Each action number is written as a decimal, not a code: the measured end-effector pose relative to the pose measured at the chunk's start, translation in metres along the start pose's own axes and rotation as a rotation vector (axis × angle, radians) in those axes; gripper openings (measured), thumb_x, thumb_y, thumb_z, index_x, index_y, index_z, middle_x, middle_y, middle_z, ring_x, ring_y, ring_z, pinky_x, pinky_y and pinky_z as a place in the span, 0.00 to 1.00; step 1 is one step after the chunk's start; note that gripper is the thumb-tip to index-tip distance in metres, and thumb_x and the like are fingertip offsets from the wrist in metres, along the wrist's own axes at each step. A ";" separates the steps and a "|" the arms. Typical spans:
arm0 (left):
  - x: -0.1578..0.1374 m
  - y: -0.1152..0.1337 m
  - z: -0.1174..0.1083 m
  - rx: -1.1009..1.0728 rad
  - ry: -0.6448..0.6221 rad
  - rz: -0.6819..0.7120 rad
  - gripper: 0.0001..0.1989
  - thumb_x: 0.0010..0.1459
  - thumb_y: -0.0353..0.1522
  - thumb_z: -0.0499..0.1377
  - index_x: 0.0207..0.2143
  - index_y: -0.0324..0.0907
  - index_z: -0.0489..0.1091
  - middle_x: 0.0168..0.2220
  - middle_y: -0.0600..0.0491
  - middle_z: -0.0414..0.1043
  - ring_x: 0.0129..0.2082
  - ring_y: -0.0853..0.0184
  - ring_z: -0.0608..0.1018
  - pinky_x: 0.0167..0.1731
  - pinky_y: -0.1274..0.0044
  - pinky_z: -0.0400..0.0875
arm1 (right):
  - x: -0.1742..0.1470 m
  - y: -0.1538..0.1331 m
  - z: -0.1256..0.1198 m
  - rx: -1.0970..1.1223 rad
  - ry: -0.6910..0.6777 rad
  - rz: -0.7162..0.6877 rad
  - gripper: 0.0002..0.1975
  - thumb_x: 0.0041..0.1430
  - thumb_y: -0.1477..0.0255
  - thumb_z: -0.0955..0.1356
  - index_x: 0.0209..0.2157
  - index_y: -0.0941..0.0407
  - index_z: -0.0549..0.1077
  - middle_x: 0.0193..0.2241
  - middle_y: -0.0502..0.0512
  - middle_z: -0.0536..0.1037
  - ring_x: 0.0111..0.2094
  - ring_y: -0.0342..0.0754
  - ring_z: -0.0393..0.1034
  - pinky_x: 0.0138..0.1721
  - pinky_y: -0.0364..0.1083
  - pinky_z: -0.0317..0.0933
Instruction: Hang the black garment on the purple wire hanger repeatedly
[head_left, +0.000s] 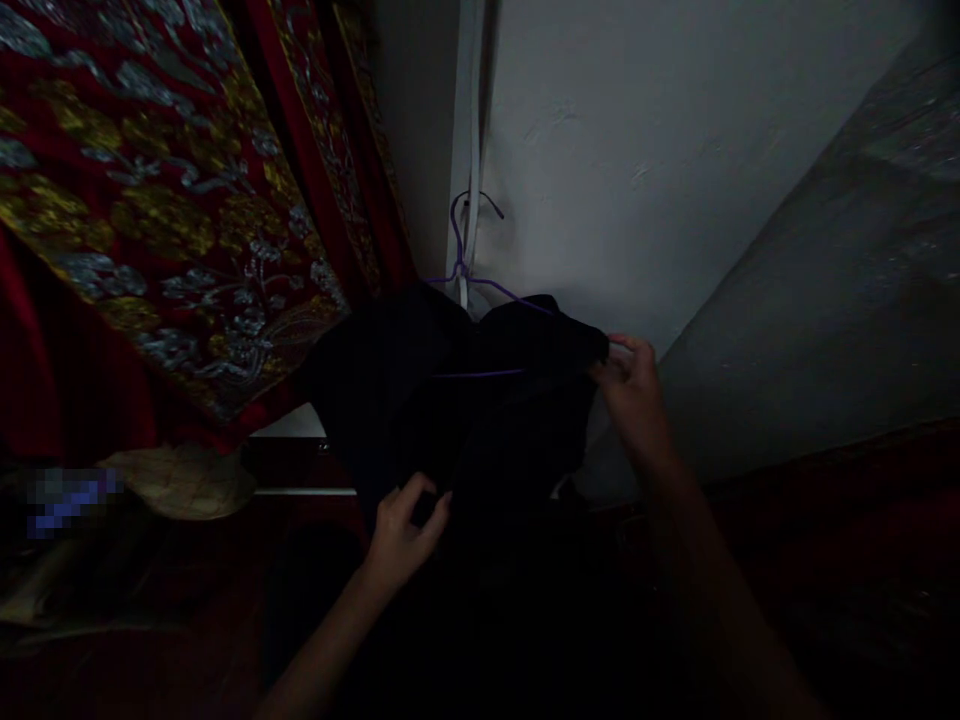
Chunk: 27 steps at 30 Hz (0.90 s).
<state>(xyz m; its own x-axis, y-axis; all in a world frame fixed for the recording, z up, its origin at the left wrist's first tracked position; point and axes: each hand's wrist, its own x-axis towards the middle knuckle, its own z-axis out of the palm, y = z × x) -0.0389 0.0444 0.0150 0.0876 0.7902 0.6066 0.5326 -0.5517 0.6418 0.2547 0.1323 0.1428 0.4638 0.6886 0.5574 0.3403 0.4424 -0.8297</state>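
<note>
A dark shirt-like garment (480, 420) hangs in front of me on a thin purple hanger (491, 282). The hanger's hook loops at the pale strip by the wall, and its lower bar shows across the garment's neck opening. At the garment's right shoulder edge, my right hand (634, 385) pinches the cloth between thumb and fingers. Lower down, my left hand (405, 530) has curled fingers on the front of the garment, apparently gripping a fold. Deep shadow hides the garment's lower part and its details.
A red curtain with gold and silver patterns (172, 210) hangs at the left. Behind the hanger stands a pale wall (637, 150) with a vertical strip (466, 120). A woven, light-coloured object (187, 482) lies at lower left. The floor is very dark.
</note>
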 end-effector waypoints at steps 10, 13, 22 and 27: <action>-0.043 0.034 0.054 -0.511 0.390 -0.459 0.31 0.60 0.34 0.64 0.63 0.45 0.56 0.41 0.50 0.74 0.41 0.67 0.80 0.46 0.74 0.75 | -0.218 -0.013 0.048 0.186 -0.532 0.505 0.15 0.58 0.58 0.70 0.30 0.56 0.71 0.27 0.51 0.74 0.30 0.46 0.70 0.33 0.44 0.65; -0.046 0.031 0.051 -0.522 0.295 -0.448 0.25 0.61 0.34 0.63 0.59 0.44 0.62 0.42 0.48 0.76 0.44 0.65 0.81 0.49 0.72 0.75 | -0.223 -0.005 0.055 0.127 -0.492 0.471 0.14 0.58 0.59 0.70 0.30 0.55 0.69 0.27 0.50 0.73 0.30 0.46 0.69 0.33 0.43 0.64; -0.044 0.026 0.040 -0.430 0.174 -0.456 0.13 0.59 0.32 0.62 0.47 0.42 0.69 0.36 0.51 0.78 0.39 0.64 0.82 0.47 0.70 0.76 | -0.214 -0.002 0.043 0.008 -0.606 0.455 0.13 0.62 0.60 0.66 0.29 0.54 0.69 0.24 0.49 0.71 0.27 0.46 0.67 0.31 0.44 0.59; -0.046 0.021 0.039 -0.377 0.158 -0.437 0.12 0.58 0.29 0.60 0.46 0.42 0.69 0.36 0.52 0.76 0.38 0.66 0.80 0.43 0.73 0.75 | -0.213 -0.006 0.047 0.244 -0.679 0.677 0.17 0.56 0.57 0.69 0.24 0.56 0.70 0.15 0.46 0.66 0.18 0.41 0.57 0.21 0.42 0.50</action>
<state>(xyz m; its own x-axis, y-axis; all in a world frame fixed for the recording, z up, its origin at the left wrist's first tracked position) 0.0012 0.0066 -0.0172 -0.2138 0.9321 0.2923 0.1533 -0.2635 0.9524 0.1155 0.0097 0.0277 -0.0953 0.9894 -0.1092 -0.0366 -0.1131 -0.9929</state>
